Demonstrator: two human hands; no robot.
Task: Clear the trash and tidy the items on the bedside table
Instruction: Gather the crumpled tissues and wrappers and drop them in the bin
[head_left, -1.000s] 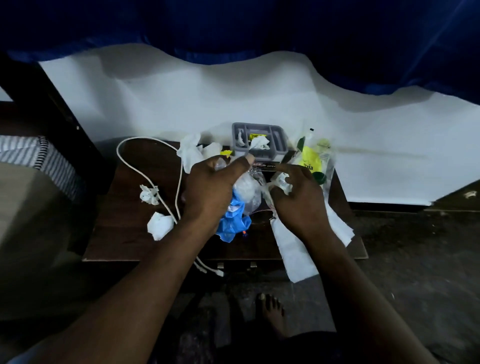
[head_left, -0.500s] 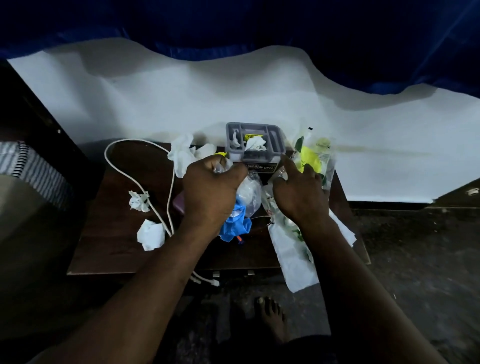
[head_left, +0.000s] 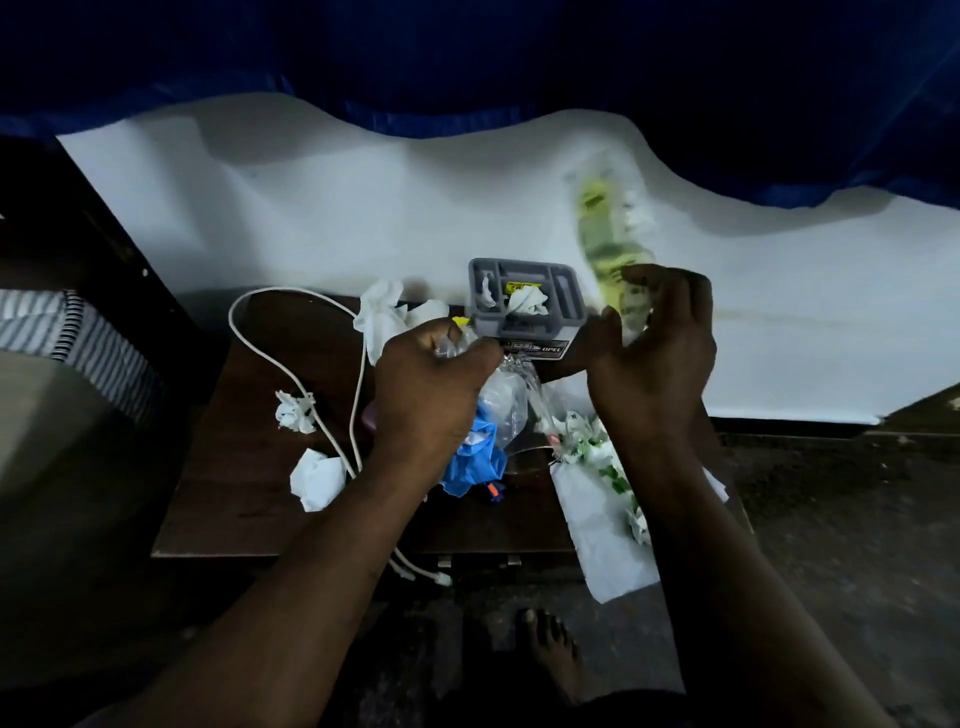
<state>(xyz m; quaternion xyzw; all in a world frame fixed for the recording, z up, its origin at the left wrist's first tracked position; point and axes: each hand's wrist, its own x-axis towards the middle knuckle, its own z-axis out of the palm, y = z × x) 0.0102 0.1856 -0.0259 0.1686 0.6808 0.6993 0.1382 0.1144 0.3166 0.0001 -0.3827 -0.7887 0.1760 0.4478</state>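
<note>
While the left hand (head_left: 431, 395) clenched its fingers around the neck of a crumpled clear plastic bag (head_left: 504, 410), a bunched blue plastic scrap (head_left: 475, 462) showed at that bag's seven o'clock side. The right hand (head_left: 649, 353), at three o'clock from the left, had its fingers curled round the lower end of a blurred yellow-green transparent packet (head_left: 608, 244), raised toward twelve o'clock above the dark brown wooden worktop (head_left: 244, 483). A grey plastic compartment tray (head_left: 566, 299) holding tissue bits sat at twelve o'clock between the hands. A crumpled white tissue (head_left: 317, 478) and a looping white cable (head_left: 291, 374) lay at nine o'clock of the left hand. A white paper sheet (head_left: 602, 525) overhung the worktop's edge at five o'clock.
</note>
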